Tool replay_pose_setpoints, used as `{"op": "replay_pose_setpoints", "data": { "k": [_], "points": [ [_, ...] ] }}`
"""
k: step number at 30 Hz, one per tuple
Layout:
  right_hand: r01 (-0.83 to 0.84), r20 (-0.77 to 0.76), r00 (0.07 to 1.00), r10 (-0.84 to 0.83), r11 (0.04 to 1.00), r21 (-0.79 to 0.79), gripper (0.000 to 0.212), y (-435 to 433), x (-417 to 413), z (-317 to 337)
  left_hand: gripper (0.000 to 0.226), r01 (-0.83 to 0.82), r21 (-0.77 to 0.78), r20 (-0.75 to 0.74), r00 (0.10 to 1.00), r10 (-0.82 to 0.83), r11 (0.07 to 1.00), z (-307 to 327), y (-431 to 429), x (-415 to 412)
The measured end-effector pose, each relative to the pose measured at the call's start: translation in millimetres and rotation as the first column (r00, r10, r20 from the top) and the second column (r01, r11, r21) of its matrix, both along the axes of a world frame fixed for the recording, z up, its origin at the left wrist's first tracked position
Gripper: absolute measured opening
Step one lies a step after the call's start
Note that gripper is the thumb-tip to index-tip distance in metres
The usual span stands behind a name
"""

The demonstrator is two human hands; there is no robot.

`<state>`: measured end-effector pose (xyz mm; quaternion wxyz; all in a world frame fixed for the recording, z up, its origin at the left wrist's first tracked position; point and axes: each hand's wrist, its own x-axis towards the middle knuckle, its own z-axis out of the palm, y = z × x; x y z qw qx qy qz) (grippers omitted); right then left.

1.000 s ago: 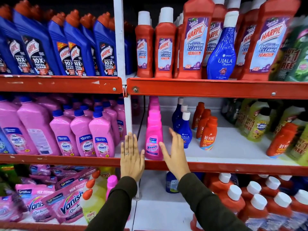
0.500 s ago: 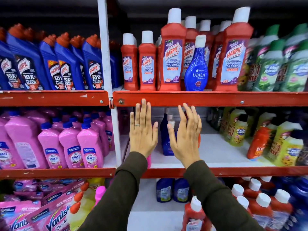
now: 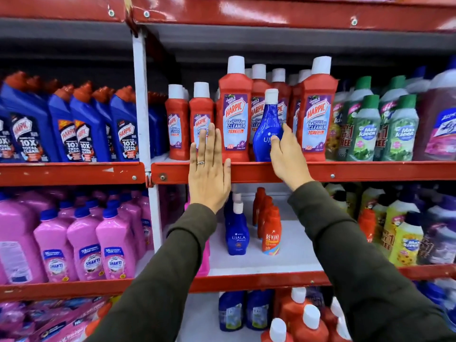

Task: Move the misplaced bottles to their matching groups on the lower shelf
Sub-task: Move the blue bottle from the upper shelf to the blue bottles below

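Note:
A blue Ujala bottle (image 3: pixel 267 124) with a white cap stands among the red Harpic bathroom cleaner bottles (image 3: pixel 235 119) on the upper shelf (image 3: pixel 370 171). My right hand (image 3: pixel 286 154) touches its right side, fingers curled around it but not closed. My left hand (image 3: pixel 209 169) is flat and open in front of the shelf's red edge, holding nothing. On the lower shelf (image 3: pixel 291 250) stands a row of blue Ujala bottles (image 3: pixel 237 233), with a row of orange Revive bottles (image 3: pixel 270 233) just to its right.
Blue Harpic bottles (image 3: pixel 81 129) fill the upper left bay, pink Shakti bottles (image 3: pixel 84 245) the bay below. Green Max Kleen bottles (image 3: pixel 367 129) stand right of the red ones. A white upright post (image 3: pixel 142 99) divides the bays. More red and blue bottles sit lowest.
Both hands rose from the lower shelf to the upper shelf's edge. My right hand reached the misplaced blue Ujala bottle. The view tilted upward.

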<state>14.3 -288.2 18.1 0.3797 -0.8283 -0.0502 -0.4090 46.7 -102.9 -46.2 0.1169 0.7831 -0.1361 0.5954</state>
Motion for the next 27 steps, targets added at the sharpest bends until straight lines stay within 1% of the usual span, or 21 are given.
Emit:
{"op": "replay_pose_setpoints", "data": {
  "k": [2,4,6,9,15,20,24,27],
  "points": [
    [-0.063,-0.09,0.994,0.066,0.997,0.041,0.054,-7,5,6,0.062,-0.01,0.004,-0.022,1.0,0.011,1.0,-6,1,3],
    [-0.121,-0.118,0.984,0.131,0.988,0.094,0.049,-12,9,12,0.062,-0.027,0.032,-0.021,0.999,0.027,0.999,-10,2,7],
    [-0.175,-0.127,0.972,0.199,0.968,0.178,0.044,-16,12,17,0.062,-0.035,0.048,-0.015,0.999,0.036,0.998,-12,3,9],
    [-0.246,-0.103,0.951,0.292,0.915,0.321,0.042,-20,16,18,0.062,-0.051,0.051,-0.007,0.999,0.052,0.997,-12,3,11],
    [-0.322,0.032,0.94,0.34,0.85,0.417,0.039,-21,13,15,0.062,-0.045,0.079,-0.019,0.999,0.047,0.996,-12,4,10],
    [-0.371,0.139,0.929,0.344,0.838,0.401,0.041,-23,4,26,0.062,-0.046,0.086,-0.018,0.999,0.048,0.995,-12,5,10],
    [-0.42,0.151,0.907,0.393,0.816,0.396,0.039,-19,-8,32,0.062,-0.044,0.085,-0.013,0.999,0.045,0.995,-12,4,9],
    [-0.443,0.127,0.894,0.429,0.809,0.387,0.038,-14,-17,23,0.063,-0.039,0.075,-0.012,0.999,0.04,0.996,-12,3,8]
  ]
}}
